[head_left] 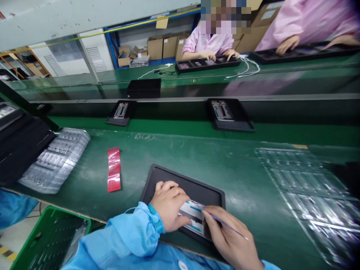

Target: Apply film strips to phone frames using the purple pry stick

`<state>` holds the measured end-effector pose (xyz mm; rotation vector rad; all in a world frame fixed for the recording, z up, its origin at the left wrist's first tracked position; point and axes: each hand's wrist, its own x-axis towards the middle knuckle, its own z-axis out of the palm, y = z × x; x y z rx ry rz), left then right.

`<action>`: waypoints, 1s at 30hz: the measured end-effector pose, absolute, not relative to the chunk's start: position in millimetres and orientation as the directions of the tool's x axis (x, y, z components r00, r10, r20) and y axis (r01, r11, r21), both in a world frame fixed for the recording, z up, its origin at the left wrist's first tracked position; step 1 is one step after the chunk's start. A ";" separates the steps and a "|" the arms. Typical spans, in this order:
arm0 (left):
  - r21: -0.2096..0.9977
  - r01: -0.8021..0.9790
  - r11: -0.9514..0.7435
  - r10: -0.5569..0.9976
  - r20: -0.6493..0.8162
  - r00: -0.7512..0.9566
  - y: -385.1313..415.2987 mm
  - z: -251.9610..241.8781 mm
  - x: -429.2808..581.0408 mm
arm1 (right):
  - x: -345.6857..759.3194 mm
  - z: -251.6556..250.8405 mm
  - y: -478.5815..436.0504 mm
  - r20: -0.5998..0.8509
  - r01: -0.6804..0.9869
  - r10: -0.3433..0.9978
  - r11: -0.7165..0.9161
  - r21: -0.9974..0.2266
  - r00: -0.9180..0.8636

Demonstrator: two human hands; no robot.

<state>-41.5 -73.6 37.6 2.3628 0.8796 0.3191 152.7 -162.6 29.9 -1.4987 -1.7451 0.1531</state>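
Observation:
A black tray [180,180] lies on the green bench right in front of me. In it sits a phone frame [194,217] with white and teal parts. My left hand [168,204], in a light blue sleeve, is curled with its fingers pressing down on the left end of the phone frame. My right hand [230,240] pinches thin tweezers [225,224], whose tip touches the top of the phone frame.
A red strip [114,168] lies left of the tray. Clear blister trays [54,159] stack at the left, more clear trays [303,187] at the right. Two black trays with phone frames [121,111] [225,112] ride the belt. A green crate [47,236] stands below. People in pink work opposite.

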 end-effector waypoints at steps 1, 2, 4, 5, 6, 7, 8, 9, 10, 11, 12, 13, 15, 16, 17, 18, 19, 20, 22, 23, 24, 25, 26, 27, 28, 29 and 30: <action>0.603 0.519 -0.605 0.659 0.015 0.752 -73.8 37.6 -41.4 | 153.2 29.6 -162.9 0.495 0.771 0.868 0.292 -0.566 0.035; 0.601 0.524 -0.604 0.661 0.011 0.750 -74.1 37.5 -41.3 | 153.8 29.1 -163.2 0.497 0.771 0.867 0.294 -0.565 0.033; 0.593 0.533 -0.603 0.665 0.005 0.747 -74.7 36.8 -40.7 | 155.0 27.8 -163.7 0.487 0.772 0.873 0.288 -0.566 0.031; 0.590 0.537 -0.603 0.669 0.007 0.744 -75.0 36.2 -40.4 | 155.7 27.1 -164.0 0.480 0.772 0.877 0.286 -0.568 0.029; 0.589 0.538 -0.603 0.671 0.010 0.741 -75.3 35.6 -40.0 | 156.3 26.6 -164.2 0.475 0.770 0.879 0.286 -0.569 0.024; 0.589 0.539 -0.603 0.674 0.014 0.738 -75.5 34.9 -39.6 | 156.9 26.1 -164.4 0.476 0.769 0.879 0.290 -0.570 0.022; 0.590 0.538 -0.602 0.677 0.019 0.736 -75.6 34.4 -39.3 | 157.5 25.9 -164.6 0.478 0.767 0.878 0.295 -0.570 0.018; 0.592 0.538 -0.600 0.678 0.020 0.735 -75.6 34.0 -39.0 | 158.1 25.7 -164.7 0.485 0.766 0.874 0.301 -0.568 0.015; 0.594 0.538 -0.599 0.679 0.019 0.734 -75.6 33.8 -38.7 | 158.6 25.7 -164.7 0.489 0.765 0.872 0.308 -0.566 0.011; 0.595 0.539 -0.596 0.679 0.016 0.734 -75.5 33.8 -38.4 | 159.2 25.7 -164.5 0.492 0.764 0.870 0.312 -0.565 0.008; 0.598 0.540 -0.592 0.680 0.012 0.733 -75.4 34.0 -38.0 | 159.8 25.8 -164.2 0.488 0.761 0.873 0.314 -0.567 0.004; 0.602 0.541 -0.587 0.681 0.007 0.732 -75.3 34.4 -37.6 | 160.6 25.8 -163.9 0.480 0.758 0.877 0.315 -0.571 -0.002; 0.615 0.539 -0.576 0.683 -0.001 0.731 -75.2 35.6 -36.8 | 162.5 25.8 -163.1 0.462 0.750 0.886 0.323 -0.577 -0.027; 0.622 0.537 -0.570 0.684 -0.002 0.729 -75.2 36.4 -36.5 | 163.5 25.7 -162.8 0.455 0.749 0.889 0.330 -0.574 -0.044; 0.628 0.534 -0.566 0.685 -0.003 0.729 -75.1 37.2 -36.4 | 164.3 25.6 -162.6 0.450 0.752 0.891 0.339 -0.566 -0.063; 0.633 0.533 -0.562 0.685 -0.005 0.729 -74.9 38.0 -36.5 | 165.0 25.7 -162.5 0.445 0.756 0.891 0.351 -0.553 -0.088; 0.636 0.532 -0.560 0.685 -0.006 0.729 -74.7 38.6 -36.7 | 165.3 25.8 -162.4 0.446 0.759 0.888 0.365 -0.538 -0.111; 0.639 0.530 -0.557 0.685 -0.007 0.728 -74.2 39.0 -37.0 | 165.2 26.1 -162.4 0.445 0.763 0.886 0.377 -0.526 -0.131; 0.645 0.526 -0.554 0.686 -0.004 0.727 -73.1 38.7 -37.2 | 163.9 27.1 -162.1 0.441 0.763 0.885 0.388 -0.516 -0.151; 0.647 0.524 -0.553 0.687 -0.001 0.727 -72.6 38.1 -36.7 | 162.9 27.6 -161.9 0.440 0.761 0.886 0.385 -0.521 -0.147; 0.648 0.522 -0.554 0.689 0.004 0.725 -72.5 37.2 -35.8 | 161.8 28.0 -161.7 0.443 0.759 0.887 0.375 -0.532 -0.128; 0.649 0.520 -0.555 0.690 0.011 0.723 -72.7 36.5 -34.6 | 161.1 28.0 -161.5 0.445 0.757 0.890 0.358 -0.546 -0.099; 0.649 0.517 -0.558 0.693 0.022 0.721 -73.6 36.3 -33.3 | 161.0 27.7 -161.6 0.445 0.755 0.893 0.335 -0.564 -0.064; 0.651 0.512 -0.561 0.699 0.040 0.714 -75.0 37.1 -32.5 | 161.8 27.0 -162.3 0.444 0.751 0.896 0.310 -0.583 -0.025; 0.656 0.504 -0.562 0.710 0.069 0.701 -76.8 39.4 -32.9 | 163.5 25.9 -163.7 0.438 0.747 0.899 0.276 -0.605 0.024; 0.665 0.492 -0.563 0.725 0.111 0.680 -78.7 43.5 -35.4 | 166.0 24.6 -166.3 0.426 0.738 0.901 0.234 -0.632 0.079; 0.674 0.474 -0.567 0.741 0.165 0.651 -80.1 49.4 -40.8 | 168.9 23.0 -170.1 0.412 0.723 0.900 0.192 -0.664 0.140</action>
